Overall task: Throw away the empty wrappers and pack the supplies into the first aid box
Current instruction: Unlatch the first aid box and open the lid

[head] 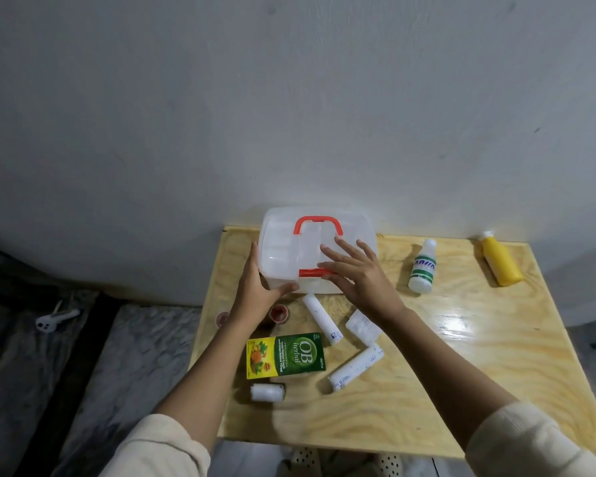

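First aid box [289, 249] sits at far-left of the surface [461, 356], vs. the wall, lid shut, long axis running left-right, red latch [312, 273] on the near side. Left hand [255, 287] cups the box's near-left corner, fingers loosely wrapped. Right hand [358, 273] lies flat on the lid, fingers spread, gripping nothing, thumb approx. at the latch, so prob. the nearer one to open it. Supplies, e.g. green carton [286, 354], lie just near of the box.
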